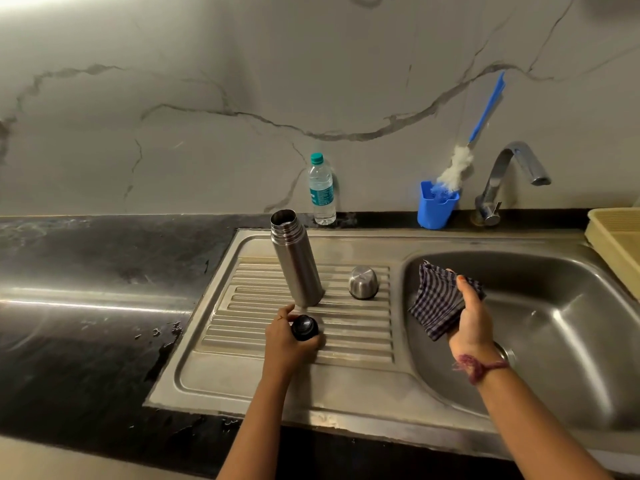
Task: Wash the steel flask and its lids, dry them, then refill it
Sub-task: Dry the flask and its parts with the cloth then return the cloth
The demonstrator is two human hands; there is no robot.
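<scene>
The steel flask (pixel 297 259) stands upright and uncapped on the ribbed drainboard (pixel 360 327). To its right, its steel cup lid (pixel 363 282) sits upside down on the ribs. My left hand (pixel 289 341) grips the black inner stopper (pixel 304 328) just in front of the flask's base. Over the left side of the sink basin (pixel 571 341), my right hand (pixel 472 323) holds a folded checked cloth (pixel 438 299).
A clear plastic water bottle (pixel 322 190) stands against the wall behind the flask. A blue holder (pixel 435 207) with a bottle brush (pixel 460 161) sits left of the tap (pixel 509 178). A beige tray (pixel 618 244) lies at the right edge. The black counter (pixel 86 271) is wet in patches.
</scene>
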